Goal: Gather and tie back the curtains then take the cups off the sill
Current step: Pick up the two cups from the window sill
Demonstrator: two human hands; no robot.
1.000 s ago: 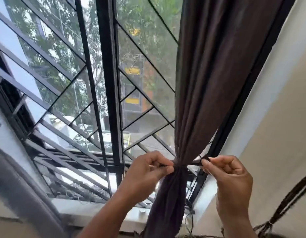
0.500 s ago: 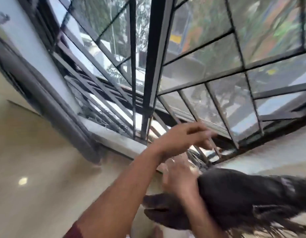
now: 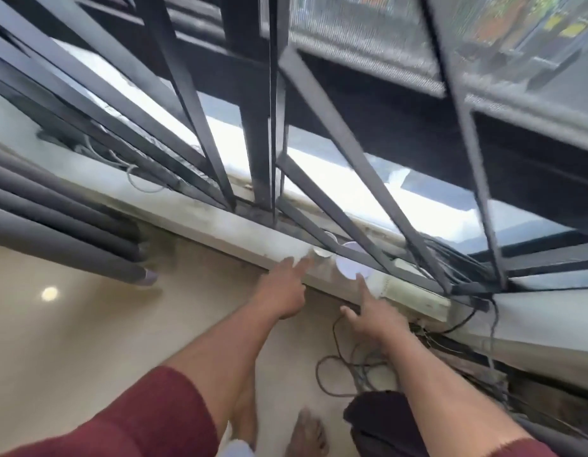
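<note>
**At the sill: both hands go for the cups**

Along the sill point(image 3: 220, 225), under the black window grille point(image 3: 352, 166), two pale cups sit close together, right of the middle mullion. One cup point(image 3: 320, 252) stands at the sill's front edge; the other cup point(image 3: 351, 265), at its 3 o'clock, appears tipped so a round pale face looks toward the camera. Blur hides whether that face is mouth or base, and whether either cup holds anything.

By my reading the curtain step is over and the cup step is in hand. A gathered grey curtain point(image 3: 65, 232) hangs at 9 o'clock; a dark bundle of curtain point(image 3: 381, 420) shows at 5 o'clock.

Left hand point(image 3: 286, 291) reaches with fingers spread and empty, forefinger tip at the first cup's rim, possibly touching. Right hand point(image 3: 372, 319) is likewise spread and empty, forefinger up against the lower edge of the second cup.

Next, each hand needs to close round its cup and draw it out under the slanting bars, clear of the cables point(image 3: 345, 374) below the sill.
</note>
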